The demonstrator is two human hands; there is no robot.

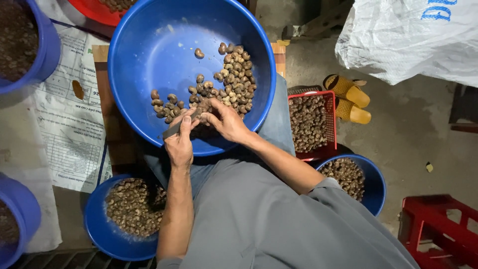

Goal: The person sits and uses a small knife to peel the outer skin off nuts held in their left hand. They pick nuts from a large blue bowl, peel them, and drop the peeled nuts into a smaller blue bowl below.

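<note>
grey-clothed lap [279, 224] fills the foreground. above it, the left hand [179, 142] is closed round a small dark blade [172, 130], and the right hand [226, 122] pinches a cashew nut [203, 112] against it, over the near rim of a big blue basin [149, 45] holding scattered nuts. a red basket [331, 122] of nuts sits on the right.

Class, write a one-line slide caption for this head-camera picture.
Seen from above, a left hand with a small blade and a right hand work nuts over a large blue basin.
</note>
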